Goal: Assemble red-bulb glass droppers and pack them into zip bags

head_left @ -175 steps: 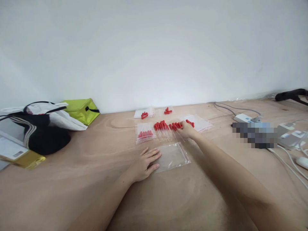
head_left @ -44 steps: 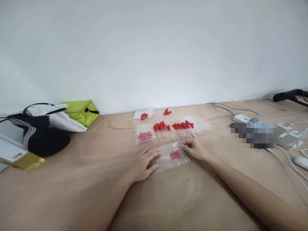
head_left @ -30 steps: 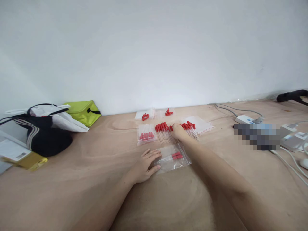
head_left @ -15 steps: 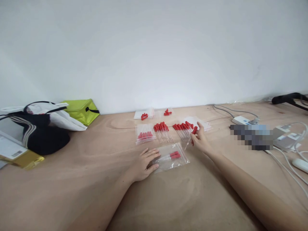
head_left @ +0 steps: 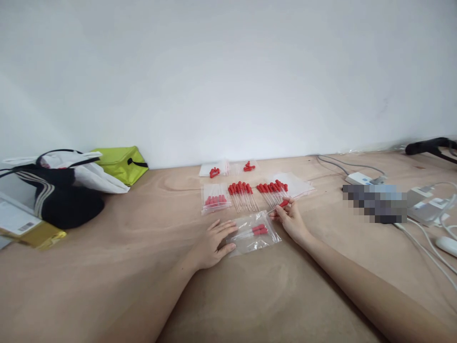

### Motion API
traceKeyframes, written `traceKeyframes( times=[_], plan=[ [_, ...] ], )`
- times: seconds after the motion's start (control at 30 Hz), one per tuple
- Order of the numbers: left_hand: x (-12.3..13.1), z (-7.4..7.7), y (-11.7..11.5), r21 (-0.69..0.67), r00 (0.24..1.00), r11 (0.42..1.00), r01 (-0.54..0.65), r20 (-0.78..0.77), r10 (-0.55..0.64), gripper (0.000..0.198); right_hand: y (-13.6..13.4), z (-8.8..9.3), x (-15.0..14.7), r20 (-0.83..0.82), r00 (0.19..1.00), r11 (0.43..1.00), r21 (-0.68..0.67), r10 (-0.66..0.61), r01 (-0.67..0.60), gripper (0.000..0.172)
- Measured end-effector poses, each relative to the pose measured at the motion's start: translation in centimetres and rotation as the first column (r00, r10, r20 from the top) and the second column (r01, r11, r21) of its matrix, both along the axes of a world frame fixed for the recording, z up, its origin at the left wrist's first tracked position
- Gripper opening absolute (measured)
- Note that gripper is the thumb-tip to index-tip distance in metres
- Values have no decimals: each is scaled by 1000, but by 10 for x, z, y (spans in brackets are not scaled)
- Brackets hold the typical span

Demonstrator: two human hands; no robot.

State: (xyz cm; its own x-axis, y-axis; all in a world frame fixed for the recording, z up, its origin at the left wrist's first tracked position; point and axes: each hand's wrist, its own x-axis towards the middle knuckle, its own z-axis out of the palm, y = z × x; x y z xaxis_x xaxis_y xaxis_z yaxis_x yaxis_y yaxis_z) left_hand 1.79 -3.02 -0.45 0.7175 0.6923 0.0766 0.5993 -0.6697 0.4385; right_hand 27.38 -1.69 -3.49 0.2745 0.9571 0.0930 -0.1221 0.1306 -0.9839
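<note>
My left hand (head_left: 217, 243) lies flat with fingers apart, resting on the left end of a clear zip bag (head_left: 250, 245). Inside that bag are two droppers (head_left: 260, 229) with red rubber bulbs. Between the fingertips of my right hand (head_left: 291, 220) is a red-bulbed dropper (head_left: 284, 203), its thin clear tube pointing left toward the bag's right edge. Whether the tube's tip is inside the bag I cannot tell. Just beyond are two rows of droppers, a left row (head_left: 240, 189) and a right row (head_left: 272, 186), bulbs facing away from me.
A filled zip bag (head_left: 216, 200) with several red bulbs lies left of the rows. Behind are loose red bulbs (head_left: 214, 172) on bags. White bags (head_left: 296, 186) lie at right. A black cap (head_left: 67, 205) and green bag (head_left: 117, 164) stand left; a power strip (head_left: 359, 178) and cables lie right.
My right hand has come down and slightly left with the dropper, which now lies flatter, its tube closer to the bag. My left hand has stayed on the bag.
</note>
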Motion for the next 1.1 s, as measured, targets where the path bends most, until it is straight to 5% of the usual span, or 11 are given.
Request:
traceKeyframes(
  times=[0.3, 0.53, 0.83, 1.0, 1.1],
  plan=[
    [0, 1, 0, 1, 1000, 1000, -2, -4, 2, 43, -9, 5, 0, 88, 971, 972, -107, 221, -211, 41],
    [0, 0, 0, 11, 1000, 1000, -3, -6, 3, 43, -10, 4, -5, 156, 899, 913, -70, 409, -403, 39],
    [0, -2, 2, 15, 1000, 1000, -7, 0, 7, 43, 1, -10, -6, 234, 924, 951, -138, 302, -276, 37],
    [-1, -2, 2, 13, 1000, 1000, 1, -3, -1, 42, 7, 1, 6, 335, 841, 900, -261, 424, -349, 25],
    [-1, -1, 2, 11, 1000, 1000, 5, -26, -5, 40, 21, 12, 10, 533, 807, 967, -144, 254, -209, 14]
  ],
)
